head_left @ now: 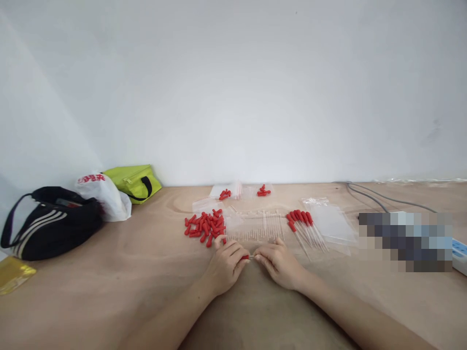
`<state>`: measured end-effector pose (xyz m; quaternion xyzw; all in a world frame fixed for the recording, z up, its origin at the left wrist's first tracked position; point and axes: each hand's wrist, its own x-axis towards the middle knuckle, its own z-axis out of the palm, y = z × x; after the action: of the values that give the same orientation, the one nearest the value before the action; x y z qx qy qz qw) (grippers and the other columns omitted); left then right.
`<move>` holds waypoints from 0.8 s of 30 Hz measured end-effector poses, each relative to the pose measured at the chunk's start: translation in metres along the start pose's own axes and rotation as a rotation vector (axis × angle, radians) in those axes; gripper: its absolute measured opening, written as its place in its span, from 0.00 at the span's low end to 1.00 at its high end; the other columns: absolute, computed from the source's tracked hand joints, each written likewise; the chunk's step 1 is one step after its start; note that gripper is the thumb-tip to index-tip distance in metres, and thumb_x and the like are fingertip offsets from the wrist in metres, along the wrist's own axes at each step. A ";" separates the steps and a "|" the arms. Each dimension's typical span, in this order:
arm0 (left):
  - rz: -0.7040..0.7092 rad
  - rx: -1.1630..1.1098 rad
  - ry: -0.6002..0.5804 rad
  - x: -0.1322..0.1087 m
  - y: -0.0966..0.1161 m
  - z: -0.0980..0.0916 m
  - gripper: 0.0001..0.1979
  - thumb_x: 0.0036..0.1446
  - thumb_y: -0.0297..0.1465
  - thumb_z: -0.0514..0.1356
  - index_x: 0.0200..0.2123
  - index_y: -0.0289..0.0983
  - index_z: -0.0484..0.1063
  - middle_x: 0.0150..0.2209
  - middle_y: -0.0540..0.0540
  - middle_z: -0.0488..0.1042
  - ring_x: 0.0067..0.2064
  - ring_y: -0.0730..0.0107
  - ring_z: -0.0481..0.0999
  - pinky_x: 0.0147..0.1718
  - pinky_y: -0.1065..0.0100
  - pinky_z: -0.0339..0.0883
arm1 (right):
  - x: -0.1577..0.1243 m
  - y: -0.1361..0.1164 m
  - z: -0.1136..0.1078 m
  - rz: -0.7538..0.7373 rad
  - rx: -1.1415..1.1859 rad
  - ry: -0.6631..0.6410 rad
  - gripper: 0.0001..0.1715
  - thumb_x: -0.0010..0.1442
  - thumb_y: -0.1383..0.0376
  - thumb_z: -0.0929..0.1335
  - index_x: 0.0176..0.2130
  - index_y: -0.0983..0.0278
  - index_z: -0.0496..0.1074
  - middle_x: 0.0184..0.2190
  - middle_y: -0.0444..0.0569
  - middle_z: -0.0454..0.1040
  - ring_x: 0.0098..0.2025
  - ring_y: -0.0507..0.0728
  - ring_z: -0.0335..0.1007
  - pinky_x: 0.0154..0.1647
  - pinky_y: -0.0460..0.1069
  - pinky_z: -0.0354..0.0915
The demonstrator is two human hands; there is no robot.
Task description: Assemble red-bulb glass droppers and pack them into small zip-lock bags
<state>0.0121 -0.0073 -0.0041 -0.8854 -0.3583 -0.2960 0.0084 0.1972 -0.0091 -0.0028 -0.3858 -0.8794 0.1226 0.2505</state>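
My left hand (226,264) pinches a small red rubber bulb (244,257) between thumb and fingers. My right hand (278,261) pinches the end of a thin clear glass tube (253,256) that meets the bulb, with both hands low over the wooden table (109,282). A heap of loose red bulbs (205,225) lies just beyond my left hand. A row of clear glass tubes (257,227) lies straight ahead. Several finished droppers with red bulbs (304,226) lie to the right of my right hand.
Clear plastic bags (330,222) lie beside the droppers; more bags with a few red bulbs (242,191) sit near the wall. At the left stand a black striped bag (51,221), a white plastic bag (104,194) and a green pouch (134,181). Cables and a power strip (460,253) are at the right.
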 end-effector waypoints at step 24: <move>-0.419 0.378 0.086 0.001 -0.036 -0.005 0.08 0.51 0.36 0.57 0.34 0.38 0.64 0.28 0.49 0.72 0.34 0.61 0.69 0.37 0.59 0.50 | -0.001 0.076 -0.041 0.751 -0.561 0.163 0.11 0.57 0.66 0.58 0.31 0.64 0.68 0.34 0.49 0.74 0.37 0.57 0.67 0.33 0.50 0.46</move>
<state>-0.0129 0.0189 -0.0061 -0.7613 -0.5819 -0.2563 0.1273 0.2668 0.0416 0.0003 -0.7381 -0.6558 -0.0683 0.1433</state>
